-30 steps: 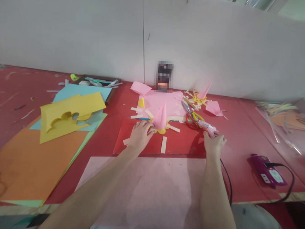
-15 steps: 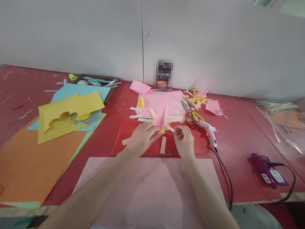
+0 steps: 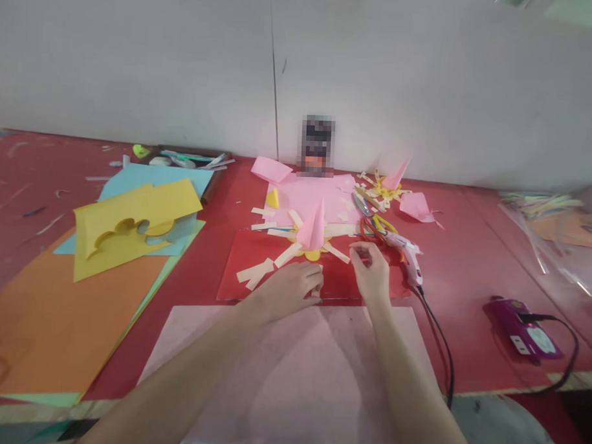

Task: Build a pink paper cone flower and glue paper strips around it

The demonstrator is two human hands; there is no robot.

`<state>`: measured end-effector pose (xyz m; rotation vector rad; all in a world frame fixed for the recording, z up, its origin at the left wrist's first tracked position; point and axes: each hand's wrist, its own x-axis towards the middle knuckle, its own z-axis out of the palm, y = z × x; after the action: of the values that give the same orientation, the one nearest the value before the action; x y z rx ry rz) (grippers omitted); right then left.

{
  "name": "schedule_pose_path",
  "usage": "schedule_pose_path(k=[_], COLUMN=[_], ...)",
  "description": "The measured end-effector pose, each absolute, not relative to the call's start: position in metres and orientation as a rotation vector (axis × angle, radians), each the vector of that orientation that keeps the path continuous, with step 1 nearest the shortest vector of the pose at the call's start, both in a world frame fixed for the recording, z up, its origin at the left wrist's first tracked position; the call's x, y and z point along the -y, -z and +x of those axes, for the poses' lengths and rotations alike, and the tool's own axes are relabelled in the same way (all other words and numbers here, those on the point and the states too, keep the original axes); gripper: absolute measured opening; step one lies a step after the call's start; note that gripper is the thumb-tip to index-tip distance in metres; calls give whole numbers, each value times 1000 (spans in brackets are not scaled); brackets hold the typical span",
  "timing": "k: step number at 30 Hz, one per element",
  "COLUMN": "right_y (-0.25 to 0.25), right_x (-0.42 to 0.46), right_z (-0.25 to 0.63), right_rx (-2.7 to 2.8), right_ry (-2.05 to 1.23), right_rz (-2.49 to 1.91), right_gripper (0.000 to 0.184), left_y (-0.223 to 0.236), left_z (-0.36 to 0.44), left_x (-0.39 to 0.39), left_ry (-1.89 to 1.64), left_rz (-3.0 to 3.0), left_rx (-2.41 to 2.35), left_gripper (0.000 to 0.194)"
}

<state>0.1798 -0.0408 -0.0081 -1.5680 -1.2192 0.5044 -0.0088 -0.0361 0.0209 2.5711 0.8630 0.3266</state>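
On a red board (image 3: pixel 340 285) lies a yellow paper flower shape (image 3: pixel 313 254) with a pink paper cone (image 3: pixel 312 230) standing on it. Cream paper strips (image 3: pixel 288 254) spread outward around the flower. My left hand (image 3: pixel 294 287) is low at the board's front edge, its fingers closed on a loose paper strip (image 3: pixel 315 292) that they mostly cover. To the right of the flower, my right hand (image 3: pixel 372 267) is held with curled fingers apart from the thumb, empty, just beside the tip of one strip (image 3: pixel 337 252).
A glue gun (image 3: pixel 405 252) with its cord and scissors (image 3: pixel 373 228) lie right of the board. Another cone piece (image 3: pixel 396 177) stands behind them. A purple power box (image 3: pixel 525 330) sits far right. Coloured sheets (image 3: pixel 74 311) are stacked left; pink paper (image 3: pixel 300 371) lies in front.
My left hand has moved from beside the cone down and toward me, onto the loose strip. My right hand has drawn back slightly right, away from the flower's strip.
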Motion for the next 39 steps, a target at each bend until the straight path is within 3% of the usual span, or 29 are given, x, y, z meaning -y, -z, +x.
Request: schedule_pose_path(k=[7,14,19,23,31,39], right_y=[9,9,-4,-7,10,21], right_x=[41,41,50,53,45,42], right_z=[176,177,166,157,153,151], right_rx=[1259,1168,1185,1174,1266,1401], right_ry=[-531,-688,-1194,-1375,-1116,-921], right_rz=[-1588,-1571,-1370,-1208,-1223,-1379], right_gripper=[15,18,33,28,19,12], left_y=[-20,-15,-10,-11,-7,-2], left_z=[-9,-8,-13,-17,-5,-5], left_x=[37,33,35,39,39,34], left_ry=[-331,-374,-893,-1178,-867,-686], left_rz=[2584,2656,2794,2945,3127,2929], left_rx=[-874,-906,-1101,-1050,-983,-1104], left_gripper=[9,21,21,13,20,23])
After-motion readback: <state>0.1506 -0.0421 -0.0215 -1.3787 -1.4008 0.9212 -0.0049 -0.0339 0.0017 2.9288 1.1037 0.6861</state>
